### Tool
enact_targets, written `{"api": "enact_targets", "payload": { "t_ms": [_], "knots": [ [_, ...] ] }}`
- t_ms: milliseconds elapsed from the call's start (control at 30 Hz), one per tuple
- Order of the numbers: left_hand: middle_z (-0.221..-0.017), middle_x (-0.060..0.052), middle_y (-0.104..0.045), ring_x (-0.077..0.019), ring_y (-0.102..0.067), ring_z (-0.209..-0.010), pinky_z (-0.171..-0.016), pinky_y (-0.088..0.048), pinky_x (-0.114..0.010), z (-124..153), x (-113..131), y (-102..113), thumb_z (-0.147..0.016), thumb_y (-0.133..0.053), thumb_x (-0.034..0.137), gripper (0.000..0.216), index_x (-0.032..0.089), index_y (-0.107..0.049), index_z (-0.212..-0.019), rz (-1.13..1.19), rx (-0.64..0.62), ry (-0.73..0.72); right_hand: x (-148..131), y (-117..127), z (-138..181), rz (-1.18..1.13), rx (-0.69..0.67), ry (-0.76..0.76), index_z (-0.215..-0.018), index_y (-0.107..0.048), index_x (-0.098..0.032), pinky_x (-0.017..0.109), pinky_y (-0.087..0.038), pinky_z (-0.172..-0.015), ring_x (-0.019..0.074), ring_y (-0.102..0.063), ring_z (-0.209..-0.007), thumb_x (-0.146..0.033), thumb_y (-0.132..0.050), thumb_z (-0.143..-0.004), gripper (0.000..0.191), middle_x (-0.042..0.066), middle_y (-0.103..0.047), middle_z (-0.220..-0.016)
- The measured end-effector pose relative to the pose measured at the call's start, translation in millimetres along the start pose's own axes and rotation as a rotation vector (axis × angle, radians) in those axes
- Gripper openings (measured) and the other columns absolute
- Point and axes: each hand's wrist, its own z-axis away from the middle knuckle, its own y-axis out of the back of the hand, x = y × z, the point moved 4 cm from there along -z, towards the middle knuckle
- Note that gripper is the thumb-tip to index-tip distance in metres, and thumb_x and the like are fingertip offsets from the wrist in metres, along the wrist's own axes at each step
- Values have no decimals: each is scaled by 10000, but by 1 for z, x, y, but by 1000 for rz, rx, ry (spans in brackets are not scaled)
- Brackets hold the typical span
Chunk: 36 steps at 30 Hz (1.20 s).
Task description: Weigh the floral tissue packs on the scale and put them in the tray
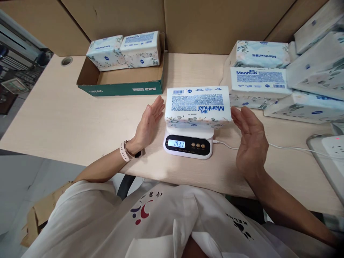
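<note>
A pack of tissues in white wrap with blue print lies on a white digital scale, whose lit display reads about 103.1. Just off the pack's left end is my left hand, fingers stretched out, palm turned inward, holding nothing. My right hand stands at the pack's right end with its fingers extended; the fingertips are very near the wrap, and I cannot tell whether they touch. A watch band circles my left wrist.
Behind and left, a shallow green-sided cardboard box holds two tissue packs. More packs are piled at the right. A white cable runs from the scale toward a power strip. Cardboard panels stand along the back.
</note>
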Motion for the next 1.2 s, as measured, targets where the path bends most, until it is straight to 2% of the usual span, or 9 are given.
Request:
{"api": "enact_targets", "payload": {
  "t_ms": [267,567,800,1033,1200],
  "knots": [
    [-1889,23,-365,-343,-230,-1807,-1479,-276,-547,0,1,-2,-1073,-377,855,834,345,-511,-1720,-8,-8,4,-2,0,-1,1,12,9,-1633,-617,-440,630,-402,-1410,257,-651,-1567,-465,-451,-1165,497,-26,-702,-1655],
    [-1899,41,-337,-341,-180,-1819,-1488,-241,-548,1,2,-4,-1070,-354,859,850,363,-464,-1751,-15,-32,16,0,1,-1,19,18,33,-1635,-616,-440,671,-428,-1391,301,-670,-1552,-561,-477,-1145,523,-4,-706,-1651],
    [-1893,28,-348,-354,-153,-1822,-1495,-217,-554,2,4,-6,-1059,-371,870,877,352,-466,-1760,2,-24,12,-5,0,-1,28,20,-23,-1639,-616,-399,701,-355,-1422,322,-637,-1586,-553,-446,-1154,537,41,-703,-1651],
    [-1878,43,-384,-345,-245,-1804,-1480,-272,-537,3,6,-7,-1068,-380,863,828,368,-524,-1716,-2,-23,7,-2,-1,-1,17,9,7,-1650,-605,-407,664,-370,-1422,304,-672,-1546,-505,-448,-1166,518,39,-693,-1663],
    [-1892,22,-352,-355,-225,-1808,-1482,-253,-551,4,6,-8,-1066,-376,862,861,344,-484,-1745,-5,-31,10,1,0,-2,13,26,41,-1643,-618,-356,680,-438,-1376,320,-687,-1527,-540,-458,-1150,550,66,-711,-1640]
  ]
}}
